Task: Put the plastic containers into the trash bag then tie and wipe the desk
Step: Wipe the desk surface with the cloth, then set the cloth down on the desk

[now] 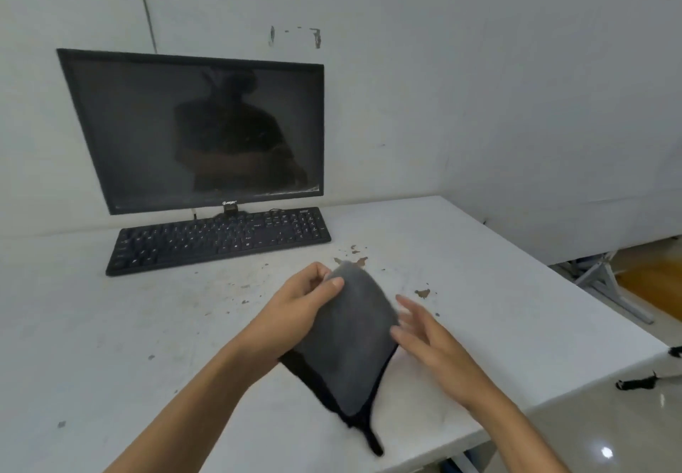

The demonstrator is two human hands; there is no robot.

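Between my hands, the grey microfibre cloth with black trim (350,332) hangs over the white desk (516,288). My left hand (295,310) pinches its top edge, and my right hand (424,339) is spread, grasping nothing, at its side. I'd fold it into a flat pad, then scrub the brown stains (422,292) just beyond my right fingertips. Blur hides whether those fingers touch the cloth.

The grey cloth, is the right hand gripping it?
No, the left hand pinches the grey cloth; the right hand has straight fingers.
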